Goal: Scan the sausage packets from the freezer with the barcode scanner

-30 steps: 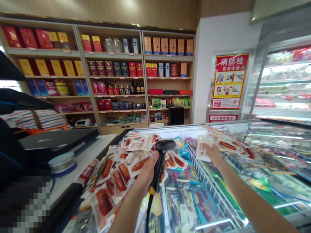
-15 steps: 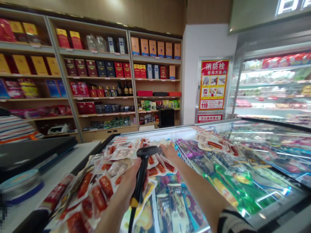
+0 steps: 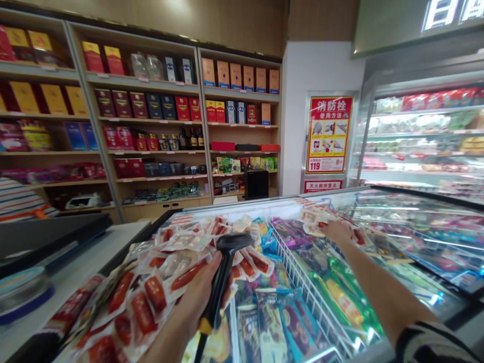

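My left hand (image 3: 204,287) is wrapped round the handle of a black barcode scanner (image 3: 223,272), its head pointing forward and its cable hanging down. The scanner is above vacuum-packed sausages (image 3: 143,307) heaped at the left side of the freezer. My right hand (image 3: 336,231) is stretched out to the far right, at a smaller pile of sausage packs (image 3: 315,216) on the freezer's glass. Its fingers are small and blurred there, so I cannot make out whether they grip a pack.
The freezer holds a white wire basket divider (image 3: 298,272), ice-cream packets (image 3: 270,322) and green bags (image 3: 340,297). At left, a counter carries a roll of tape (image 3: 24,292). A person in a striped top (image 3: 18,199) is behind it. Shelves of boxed goods (image 3: 159,106) line the back.
My right hand has moved right, from the sausage packs near the scanner to the pile on the right. My left hand still holds the scanner. The view has shifted slightly.
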A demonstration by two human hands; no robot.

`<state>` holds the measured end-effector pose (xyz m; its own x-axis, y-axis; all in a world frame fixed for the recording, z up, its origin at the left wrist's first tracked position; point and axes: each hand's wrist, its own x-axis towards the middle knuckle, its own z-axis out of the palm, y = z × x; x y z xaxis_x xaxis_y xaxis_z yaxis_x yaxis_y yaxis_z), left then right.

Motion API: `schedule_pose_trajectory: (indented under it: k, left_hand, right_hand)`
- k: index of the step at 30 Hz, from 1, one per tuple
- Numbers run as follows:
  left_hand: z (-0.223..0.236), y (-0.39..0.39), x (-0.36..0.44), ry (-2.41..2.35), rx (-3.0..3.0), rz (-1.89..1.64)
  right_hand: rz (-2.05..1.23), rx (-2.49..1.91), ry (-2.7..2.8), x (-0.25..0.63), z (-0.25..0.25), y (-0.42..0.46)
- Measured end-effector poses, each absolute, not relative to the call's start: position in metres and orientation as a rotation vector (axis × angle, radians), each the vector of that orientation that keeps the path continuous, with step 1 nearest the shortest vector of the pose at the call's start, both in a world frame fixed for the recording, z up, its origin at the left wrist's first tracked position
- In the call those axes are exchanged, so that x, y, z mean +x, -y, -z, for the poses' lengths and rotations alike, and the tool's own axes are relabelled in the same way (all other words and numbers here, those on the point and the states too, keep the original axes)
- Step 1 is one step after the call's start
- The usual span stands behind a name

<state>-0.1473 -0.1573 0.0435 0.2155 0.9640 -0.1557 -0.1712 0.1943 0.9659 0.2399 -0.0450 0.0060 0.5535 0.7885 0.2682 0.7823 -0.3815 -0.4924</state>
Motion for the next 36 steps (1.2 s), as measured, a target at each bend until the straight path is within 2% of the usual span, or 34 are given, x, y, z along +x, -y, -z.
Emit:
schedule_pose_trajectory:
  k: [5,9,11,20,36]
  left_hand:
    - [-0.047,0.167,-0.141,-0.988,1.088,-1.034]
    - [-0.043,0.168,-0.138,-0.96,1.14,-0.959]
    - [-0.041,0.169,-0.138,-0.935,1.171,-0.929]
    - [-0.046,0.174,-0.14,-0.911,1.249,-0.875]
    - [-0.041,0.17,-0.143,-0.935,1.227,-0.887]
  right_hand:
    - [0.287,-2.38,1.262,0.254,0.014,0.061]
    - [0.677,-2.097,1.343,0.226,0.02,0.07]
    - [0.761,-1.931,1.383,0.206,0.017,0.072]
    - [0.568,-1.436,1.761,0.149,0.007,0.069]
    - [0.707,-1.332,1.852,0.158,0.016,0.067]
